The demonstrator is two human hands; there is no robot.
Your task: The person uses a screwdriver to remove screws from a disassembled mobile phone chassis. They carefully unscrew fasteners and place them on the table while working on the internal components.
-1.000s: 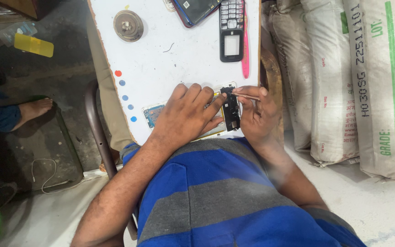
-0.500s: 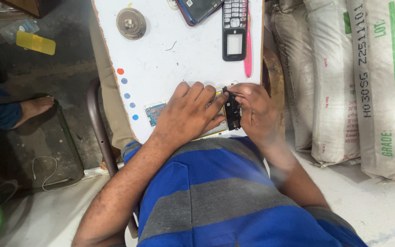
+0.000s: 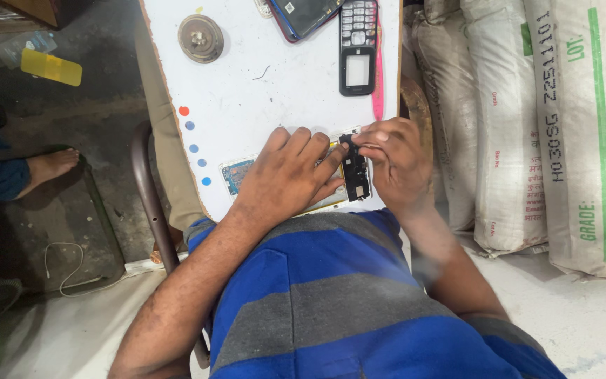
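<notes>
Setting: small phone-repair workshop. White table [image 3: 275, 91] carries a keypad phone housing [image 3: 357, 45], a smartphone [image 3: 306, 14] and a bare circuit board [image 3: 236, 174]. Filled woven sacks [image 3: 548, 126] stacked alongside.

A small black phone part [image 3: 356, 168] lies lengthwise near the table's front edge.

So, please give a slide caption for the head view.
Left hand steadies green circuit board; right hand holds small black part.

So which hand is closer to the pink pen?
Right. The right hand sits just below the pink pen, at the table's right edge; the left hand lies farther over to the left.
</notes>
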